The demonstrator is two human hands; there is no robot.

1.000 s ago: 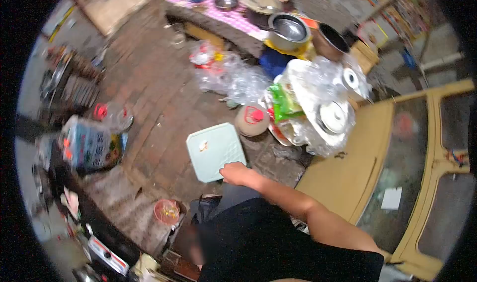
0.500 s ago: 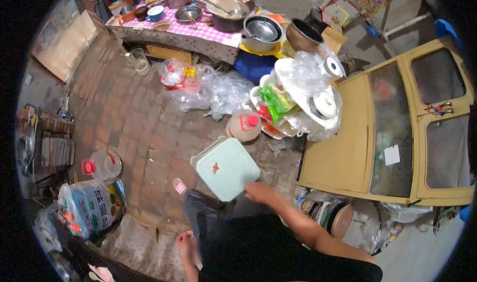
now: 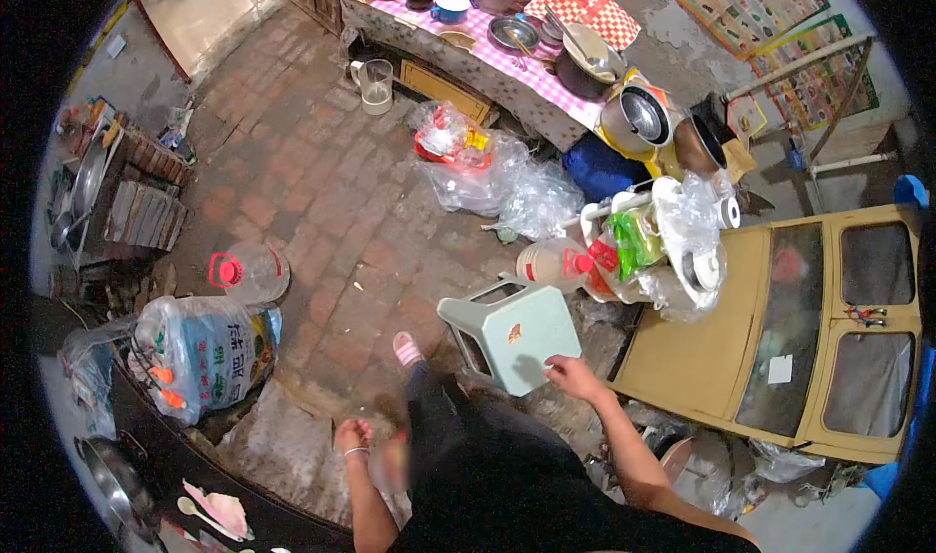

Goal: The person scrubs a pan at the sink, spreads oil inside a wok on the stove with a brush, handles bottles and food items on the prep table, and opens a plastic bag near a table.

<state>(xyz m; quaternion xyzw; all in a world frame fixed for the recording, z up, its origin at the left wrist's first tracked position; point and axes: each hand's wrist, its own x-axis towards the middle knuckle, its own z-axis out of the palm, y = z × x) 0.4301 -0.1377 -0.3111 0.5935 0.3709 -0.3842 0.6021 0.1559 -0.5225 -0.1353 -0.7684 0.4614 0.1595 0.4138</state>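
Observation:
In the head view my right hand (image 3: 575, 376) is at the near right edge of a pale green plastic stool (image 3: 539, 334), fingers bent over the rim. The stool is tilted, with its side and leg openings showing on the left; a brown mark sits on its top. My left hand (image 3: 353, 437) hangs at my left side with fingers loosely curled and partly apart; I see nothing in it. A bracelet circles that wrist. Just beyond the stool, a large plastic jug (image 3: 552, 264) with a red cap lies close to it.
A cloth-covered table (image 3: 478, 51) with pots stands at the back. Plastic bags (image 3: 487, 177) lie before it. White racks with bags are beside a yellow cabinet (image 3: 682, 334) on the right. A clear jug (image 3: 255, 272) and a filled sack (image 3: 210, 358) sit left on the brick floor.
The view has shifted, so the stool and right hand appear farther right. More of the stool's side and legs shows. The left hand has risen and shows more fully.

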